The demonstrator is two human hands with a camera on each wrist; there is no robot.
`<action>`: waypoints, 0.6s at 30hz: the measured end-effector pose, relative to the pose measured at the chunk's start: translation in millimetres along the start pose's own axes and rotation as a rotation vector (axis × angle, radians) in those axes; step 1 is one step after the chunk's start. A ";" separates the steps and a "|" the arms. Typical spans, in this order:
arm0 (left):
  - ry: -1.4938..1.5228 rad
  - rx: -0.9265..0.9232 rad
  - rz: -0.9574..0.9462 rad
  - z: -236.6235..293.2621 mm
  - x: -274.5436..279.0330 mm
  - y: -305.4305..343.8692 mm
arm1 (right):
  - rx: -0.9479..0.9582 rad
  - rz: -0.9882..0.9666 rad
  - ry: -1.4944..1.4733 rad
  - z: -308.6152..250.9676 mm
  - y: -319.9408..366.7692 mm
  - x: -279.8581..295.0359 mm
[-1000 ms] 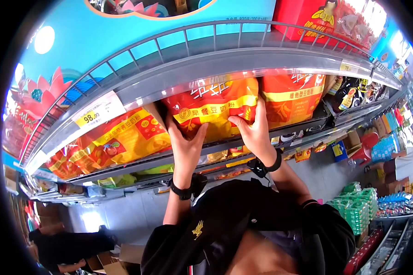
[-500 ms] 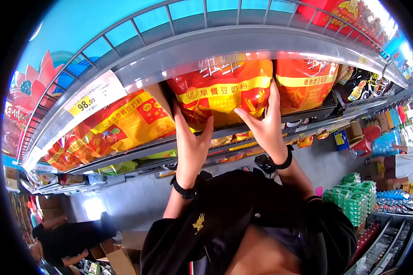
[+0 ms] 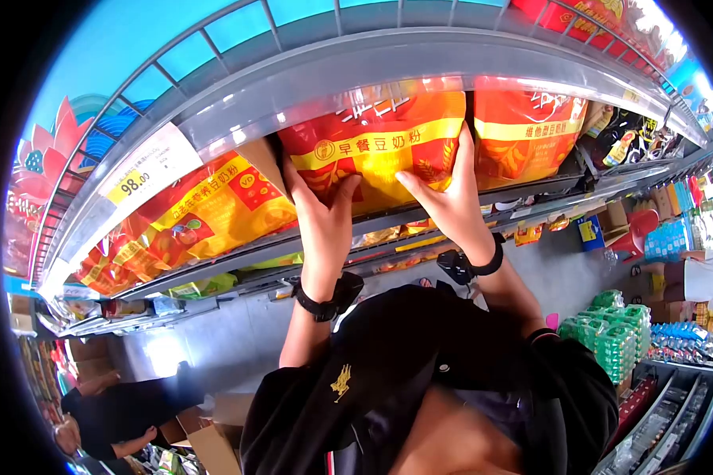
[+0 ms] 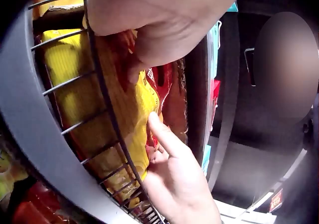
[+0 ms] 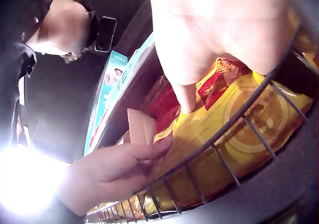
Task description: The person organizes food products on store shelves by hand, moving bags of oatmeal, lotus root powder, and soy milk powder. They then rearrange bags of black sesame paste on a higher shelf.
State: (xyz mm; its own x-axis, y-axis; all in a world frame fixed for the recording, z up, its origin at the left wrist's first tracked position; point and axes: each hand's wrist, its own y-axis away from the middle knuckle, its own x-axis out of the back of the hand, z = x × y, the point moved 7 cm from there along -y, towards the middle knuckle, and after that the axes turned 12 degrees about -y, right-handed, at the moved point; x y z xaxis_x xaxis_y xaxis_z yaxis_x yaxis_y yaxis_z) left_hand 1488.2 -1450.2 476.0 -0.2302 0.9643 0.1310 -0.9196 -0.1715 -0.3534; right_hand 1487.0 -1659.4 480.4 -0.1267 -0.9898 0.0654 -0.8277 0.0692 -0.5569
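Big grey wire shelf [image 3: 388,75] runs overhead across the whole head view, packed with snack-style bags. At about 9 o'clock from the middle sits a yellow bag [image 3: 206,214], lying tilted. At 3 o'clock stands an orange bag [image 3: 523,134], right up against the middle one.

The middle one, a red and yellow soy milk powder bag [image 3: 380,146], is on the shelf at 12 o'clock from the person's arms. It stands upright, with its bottom edge at the shelf's front lip. Both wrist views show its underside through the wire.

The left grip [image 3: 325,226] is clenched on the bag's left edge, at 8 o'clock on the bag, thumb across the front and fingers round the side. The right grip [image 3: 450,207] grasps the bag's right edge the same way at 4 o'clock. Each wrist has a black strap [image 3: 325,305].

Smallest bit: a yellow price tag [image 3: 135,180] reading 98.00, clipped to the shelf rail at 10 o'clock from the yellow bag.
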 end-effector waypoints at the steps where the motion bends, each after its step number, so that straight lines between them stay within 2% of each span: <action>1: 0.024 -0.005 -0.004 -3.8 -0.1 -0.8 | -0.019 -0.004 0.002 1.2 -0.9 0.4; 3: -0.006 -0.024 0.013 -2.4 0.4 -0.6 | -0.058 -0.010 -0.028 -1.1 -4.9 -0.3; 6: -0.006 -0.059 -0.002 1.9 -0.6 -6.4 | -0.019 0.006 -0.160 -0.5 -9.9 -5.8; 10: -0.071 -0.114 0.013 6.5 -1.9 -5.3 | 0.016 -0.009 -0.135 13.1 -12.3 -5.0; 14: -0.047 -0.065 0.007 3.4 -1.4 -2.4 | -0.026 0.019 -0.039 16.3 -9.1 -0.9; 17: -0.076 0.041 -0.045 -7.1 0.5 3.2 | -0.004 0.015 0.072 10.8 -3.2 2.9; 18: -0.268 -0.054 -0.029 -0.2 2.7 7.3 | -0.003 0.007 0.121 10.0 0.5 4.8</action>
State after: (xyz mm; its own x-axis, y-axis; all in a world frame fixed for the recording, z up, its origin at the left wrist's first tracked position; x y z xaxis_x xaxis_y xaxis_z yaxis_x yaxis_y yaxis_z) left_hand 1481.0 -1448.8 473.6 -0.2867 0.8795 0.3798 -0.9104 -0.1266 -0.3939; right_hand 1491.5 -1665.4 472.2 -0.1975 -0.9669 0.1614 -0.8280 0.0764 -0.5554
